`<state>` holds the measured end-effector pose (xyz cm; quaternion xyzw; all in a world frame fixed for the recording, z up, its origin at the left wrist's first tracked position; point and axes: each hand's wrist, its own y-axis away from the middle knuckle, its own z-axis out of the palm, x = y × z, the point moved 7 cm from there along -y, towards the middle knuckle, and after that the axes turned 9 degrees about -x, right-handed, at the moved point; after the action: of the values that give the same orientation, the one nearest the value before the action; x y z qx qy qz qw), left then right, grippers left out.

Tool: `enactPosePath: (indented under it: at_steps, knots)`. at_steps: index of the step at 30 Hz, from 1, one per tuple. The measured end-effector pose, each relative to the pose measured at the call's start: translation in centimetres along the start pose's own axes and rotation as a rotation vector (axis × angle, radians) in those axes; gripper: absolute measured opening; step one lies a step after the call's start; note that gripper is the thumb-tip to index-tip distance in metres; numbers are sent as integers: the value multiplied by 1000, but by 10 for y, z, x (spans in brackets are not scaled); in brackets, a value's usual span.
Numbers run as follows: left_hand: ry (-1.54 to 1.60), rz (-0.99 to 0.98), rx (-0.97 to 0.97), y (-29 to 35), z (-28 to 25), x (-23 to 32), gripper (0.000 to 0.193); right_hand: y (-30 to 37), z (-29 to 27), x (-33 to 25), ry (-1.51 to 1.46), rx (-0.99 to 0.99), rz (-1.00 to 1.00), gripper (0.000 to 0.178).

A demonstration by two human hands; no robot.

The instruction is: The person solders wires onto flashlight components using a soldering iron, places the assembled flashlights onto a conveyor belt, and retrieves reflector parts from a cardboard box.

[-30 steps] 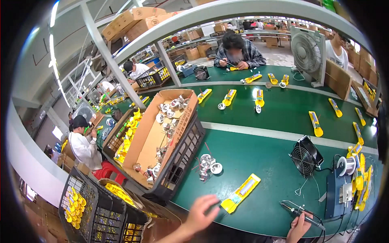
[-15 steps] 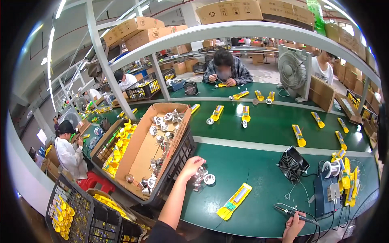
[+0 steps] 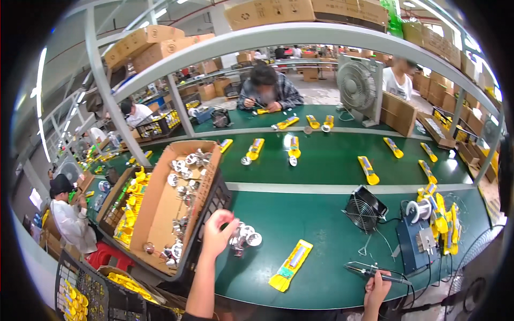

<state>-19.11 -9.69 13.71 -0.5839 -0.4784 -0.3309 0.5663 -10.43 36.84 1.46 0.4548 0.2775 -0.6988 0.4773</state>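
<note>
My left hand (image 3: 218,233) is raised beside a small cluster of shiny silver reflector cups (image 3: 247,235) on the green bench. Its thumb and fingers are curled toward each other; what they pinch, if anything, is too small to make out. In my right hand (image 3: 377,292) is a soldering iron (image 3: 379,274) with a dark handle, its tip pointing left over the bench. Between the hands lies a yellow plastic housing (image 3: 290,266) with a silver-blue cell and a green circuit board in it.
A cardboard box of reflectors (image 3: 140,227) sits in a black crate on the left. To the right stand a small black fan (image 3: 365,208), a blue soldering station (image 3: 415,246) and a solder spool (image 3: 418,209). Beyond, yellow housings lie along a green belt (image 3: 326,160); a person works opposite.
The view has turned right, so everything sits further left. My left hand has drawn slightly left of the reflector cups. My right hand still holds the soldering iron in about the same place.
</note>
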Motion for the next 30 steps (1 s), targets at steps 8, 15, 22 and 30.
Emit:
enactPosePath:
  at_steps: [8, 15, 22, 30]
  knots:
    - [-487, -110, -81, 124, 64, 11, 14, 0, 7, -3, 22, -53, -26, 12]
    - [-295, -99, -42, 142, 81, -22, 13, 0, 13, -4, 61, -79, -52, 11]
    - [-226, 20, -1, 142, 73, -22, 10, 2, 15, -5, 9, -91, -122, 10]
    - [-338, -94, 38, 153, 73, -28, 12, 44, 61, 0, 89, -222, -163, 16]
